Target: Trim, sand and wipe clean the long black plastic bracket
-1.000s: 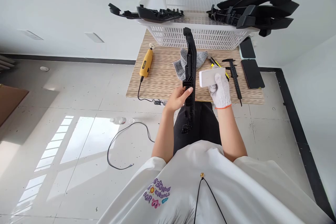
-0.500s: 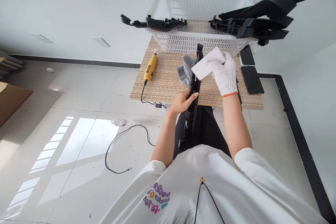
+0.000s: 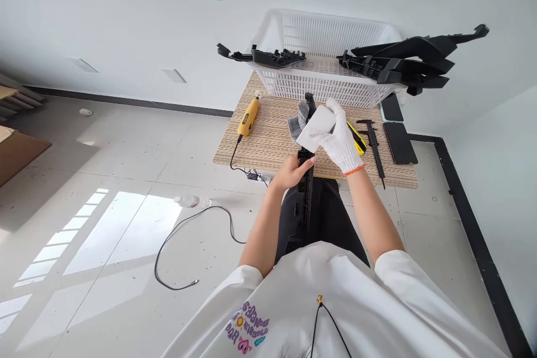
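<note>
Pale wall [image 3: 126, 28] above glossy floor [image 3: 126, 168] reflecting window light

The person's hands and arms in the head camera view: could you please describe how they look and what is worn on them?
The right hand wears a white knitted glove with an orange edge. The left hand is bare. Loose white sleeves end near the elbows.

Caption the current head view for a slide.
Bare left hand steadies a black plastic part; gloved right hand holds a white block over it.
</note>
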Motion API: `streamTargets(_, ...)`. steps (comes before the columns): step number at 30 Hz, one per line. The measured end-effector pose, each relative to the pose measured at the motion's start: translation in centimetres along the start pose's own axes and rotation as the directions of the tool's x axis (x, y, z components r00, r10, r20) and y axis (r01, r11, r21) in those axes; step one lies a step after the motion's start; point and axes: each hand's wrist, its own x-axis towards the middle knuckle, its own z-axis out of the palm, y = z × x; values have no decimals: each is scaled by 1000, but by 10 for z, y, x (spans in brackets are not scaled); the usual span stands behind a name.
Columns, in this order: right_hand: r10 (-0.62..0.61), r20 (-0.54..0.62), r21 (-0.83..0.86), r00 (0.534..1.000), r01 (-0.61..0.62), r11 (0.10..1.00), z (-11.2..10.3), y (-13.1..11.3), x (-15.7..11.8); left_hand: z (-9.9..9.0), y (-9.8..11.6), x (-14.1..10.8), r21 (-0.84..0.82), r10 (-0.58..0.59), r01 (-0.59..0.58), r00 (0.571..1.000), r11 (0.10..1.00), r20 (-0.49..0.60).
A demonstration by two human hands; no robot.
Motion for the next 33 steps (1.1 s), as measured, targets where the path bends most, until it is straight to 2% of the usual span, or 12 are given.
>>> streamTargets(4, -29, -64, 0, 998, 29, 1000, 0, 10, 4, -2, 0, 0, 10, -8, 8, 1000, 1000, 12)
streamTargets(7, -41, -40, -16, 998, 41, 999, -1, 16, 7, -4, 0, -1, 3, 24, -24, 999, 1000, 47)
streamTargets(12, -30, -36, -3, 999, 30, 1000, 4, 8, -3, -4, 0, -1, 26, 51, -54, 995, 998, 82)
streamTargets(15, -80, 83, 6, 993, 80, 997, 7, -3, -11, -1, -2, -1, 123, 54, -59, 998, 991, 41)
streamTargets(18, -142, 220, 26, 965, 140, 990, 11, -11, -17, 4, -6, 0, 253, 69, -62, 997, 966, -20)
streamTargets(22, -174, 297, 1, 939, 182, 983, 15, -14, -17, 8, -16, 1, 231, 125, -103, 989, 968, -83)
streamTargets(24, -178, 283, -25, 942, 193, 981, 18, -12, -15, 9, -20, 1, 167, 139, -115, 980, 979, -143)
streamTargets(26, -159, 208, -47, 965, 172, 984, 20, -11, -12, 10, -21, 1, 104, 143, -123, 966, 987, -214)
streamTargets(28, -109, 35, -52, 993, 111, 992, 22, -13, -9, 11, -19, 0, 64, 119, -106, 960, 992, -254)
streamTargets(30, -47, -132, 3, 990, 48, 999, 24, -16, -9, 11, -17, -2, 50, 83, -72, 965, 996, -248)
streamTargets(31, -25, -148, 36, 989, 31, 999, 25, -18, -9, 11, -16, -2, 47, 76, -67, 969, 997, -237)
streamTargets(33, -20, -64, 62, 998, 24, 998, 26, -18, -12, 10, -15, -2, 47, 79, -71, 974, 996, -213)
